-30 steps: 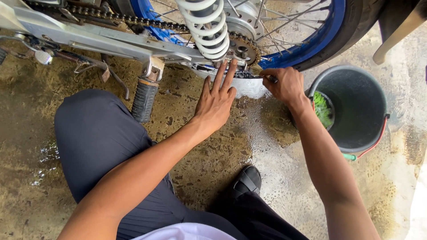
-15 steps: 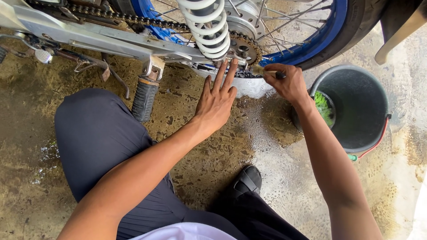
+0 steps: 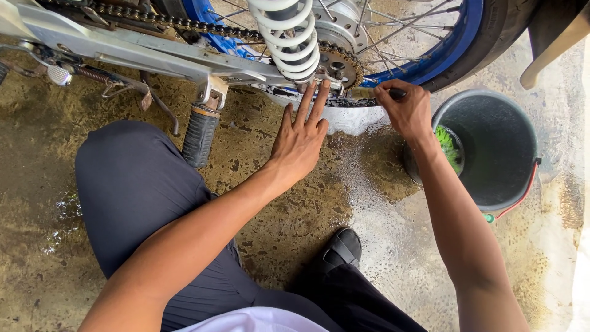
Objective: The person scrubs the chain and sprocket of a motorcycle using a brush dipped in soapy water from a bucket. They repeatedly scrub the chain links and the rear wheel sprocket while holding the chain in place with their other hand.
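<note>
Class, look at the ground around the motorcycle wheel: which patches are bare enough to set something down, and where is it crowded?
Bare wet concrete lies between the left hand and the bucket, running down past the shoe. Another bare patch lies left of the knee, below the footpeg. It is crowded at the sprocket, where both hands, the right hand holding a brush, meet the chain.

The right hand [image 3: 407,110] closes its grip on a small brush [image 3: 367,93], and the bristle end touches the chain [image 3: 319,98] under the rear sprocket [image 3: 337,66]. Just left of this grip, the left hand [image 3: 300,140] lies flat with fingers spread, fingertips at the chain below the white spring [image 3: 289,38]. Right of the grip and lower stands a grey bucket [image 3: 519,147] on the wet floor [image 3: 381,233].
</note>
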